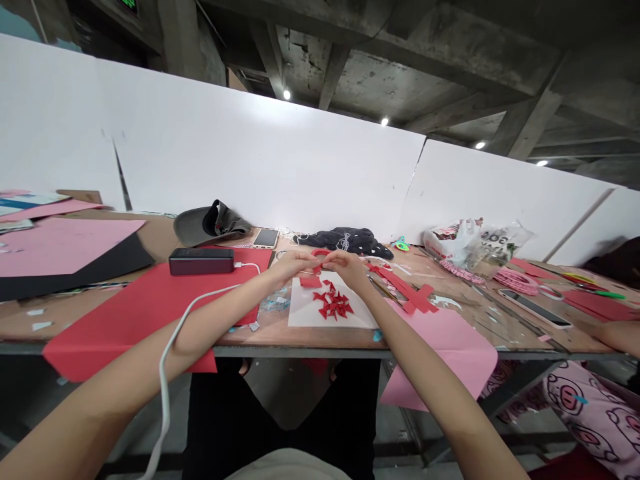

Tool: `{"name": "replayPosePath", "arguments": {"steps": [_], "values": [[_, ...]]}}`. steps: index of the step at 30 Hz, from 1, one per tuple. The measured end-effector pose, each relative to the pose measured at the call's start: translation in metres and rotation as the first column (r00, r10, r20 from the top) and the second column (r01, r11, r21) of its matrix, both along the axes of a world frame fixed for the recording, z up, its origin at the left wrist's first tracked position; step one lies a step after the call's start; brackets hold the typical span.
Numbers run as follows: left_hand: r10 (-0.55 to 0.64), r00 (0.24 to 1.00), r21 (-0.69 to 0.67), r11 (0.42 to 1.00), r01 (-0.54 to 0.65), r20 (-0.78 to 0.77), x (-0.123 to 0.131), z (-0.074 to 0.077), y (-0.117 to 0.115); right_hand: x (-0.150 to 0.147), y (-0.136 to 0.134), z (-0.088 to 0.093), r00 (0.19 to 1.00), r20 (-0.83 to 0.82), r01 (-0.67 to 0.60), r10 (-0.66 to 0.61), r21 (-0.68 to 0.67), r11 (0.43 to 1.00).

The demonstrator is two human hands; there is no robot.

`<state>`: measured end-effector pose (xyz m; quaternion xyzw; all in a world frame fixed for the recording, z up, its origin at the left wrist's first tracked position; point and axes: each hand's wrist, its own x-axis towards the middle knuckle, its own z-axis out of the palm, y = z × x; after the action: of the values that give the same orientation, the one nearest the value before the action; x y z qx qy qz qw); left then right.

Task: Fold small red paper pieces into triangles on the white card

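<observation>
My left hand [289, 264] and my right hand [347, 267] meet above the table, fingers pinched together on a small piece of red paper [319, 263] held between them. Just below them lies a white sheet [305, 312] with several small folded red paper bows [334, 304] piled on it and one loose red square [310, 281]. Red paper strips [407, 291] lie to the right of my right hand.
A large red sheet [125, 313] lies at left under a black power bank [201, 261] with a white cable [167, 373]. Pink paper [440, 347] hangs over the table edge. A phone [265, 237], grey cap [210, 223], dark cloth [345, 240] and plastic bags [475, 245] sit behind. A neighbour's arm [620, 333] is at right.
</observation>
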<state>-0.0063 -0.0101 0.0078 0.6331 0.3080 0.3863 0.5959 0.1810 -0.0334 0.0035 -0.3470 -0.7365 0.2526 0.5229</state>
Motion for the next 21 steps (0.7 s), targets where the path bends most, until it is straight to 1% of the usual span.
{"name": "replayPosePath", "arguments": {"steps": [3,7,10,13,16,18,21], "values": [[0.024,0.999,0.101,0.995,-0.022,-0.027,0.001,0.001,-0.003,0.001,0.001,-0.002,0.997,-0.067,-0.04,0.032,-0.125,0.991],[0.036,0.998,0.191,0.981,-0.024,-0.061,0.002,0.001,-0.005,0.004,0.002,-0.002,0.986,-0.16,-0.082,0.053,-0.181,0.98],[0.024,0.995,0.285,0.959,0.004,-0.096,0.002,-0.002,-0.002,0.006,0.002,-0.001,0.974,-0.207,-0.134,0.087,-0.226,0.965],[-0.005,0.989,0.353,0.934,0.058,-0.148,0.002,-0.006,0.004,0.008,0.001,0.0,0.976,-0.188,-0.164,0.112,-0.289,0.943],[-0.025,0.983,0.342,0.935,0.088,-0.183,0.001,-0.009,0.008,0.007,0.0,0.002,0.986,-0.137,-0.141,0.101,-0.334,0.932],[-0.041,0.983,0.286,0.954,0.091,-0.176,0.0,-0.008,0.007,0.006,-0.001,0.003,0.989,-0.109,-0.129,0.097,-0.339,0.932],[-0.056,0.988,0.175,0.981,0.082,-0.147,0.001,-0.004,0.002,0.006,-0.001,0.002,0.988,-0.12,-0.132,0.1,-0.295,0.946]]}}
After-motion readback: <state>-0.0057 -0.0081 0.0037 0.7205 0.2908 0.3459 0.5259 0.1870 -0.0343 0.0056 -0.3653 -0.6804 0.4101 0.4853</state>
